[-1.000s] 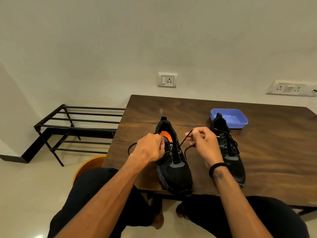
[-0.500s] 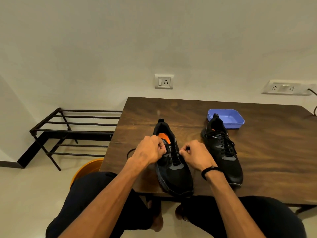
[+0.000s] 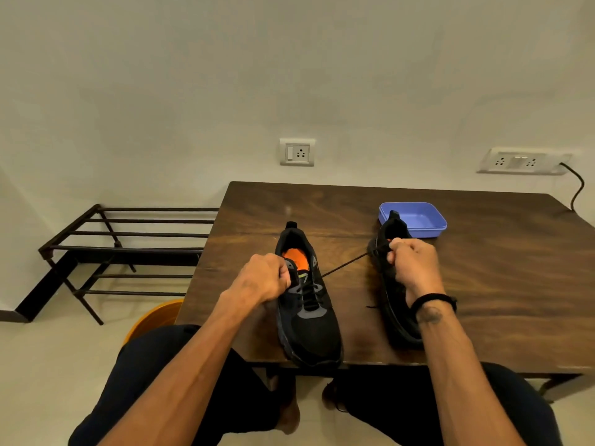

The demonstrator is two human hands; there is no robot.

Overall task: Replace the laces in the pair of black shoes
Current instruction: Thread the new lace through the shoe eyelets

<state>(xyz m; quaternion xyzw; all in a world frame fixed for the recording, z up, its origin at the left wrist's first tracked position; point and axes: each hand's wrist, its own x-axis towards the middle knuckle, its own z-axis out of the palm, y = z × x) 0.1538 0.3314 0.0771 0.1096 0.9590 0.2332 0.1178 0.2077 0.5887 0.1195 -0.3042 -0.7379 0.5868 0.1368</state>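
Observation:
Two black shoes stand on the wooden table (image 3: 502, 278). The left shoe (image 3: 314, 333) has an orange insole and a black lace (image 3: 344, 267) partly threaded through its eyelets. My left hand (image 3: 265, 278) grips the shoe's upper left side near the eyelets. My right hand (image 3: 413, 265) pinches the lace's free end, which runs taut from the left shoe up to the right. That hand hovers over the second black shoe (image 3: 394, 320) and hides most of its lacing.
A blue plastic tray (image 3: 421, 222) sits behind the right shoe. A black metal rack (image 3: 128, 249) stands on the floor left of the table. An orange tub (image 3: 151, 320) sits by my left knee. Wall sockets (image 3: 297, 152) and a black cable (image 3: 578, 188) are behind.
My right hand has moved right and away from the left shoe, drawing the lace out taut over the second shoe. My left hand stayed on the left shoe.

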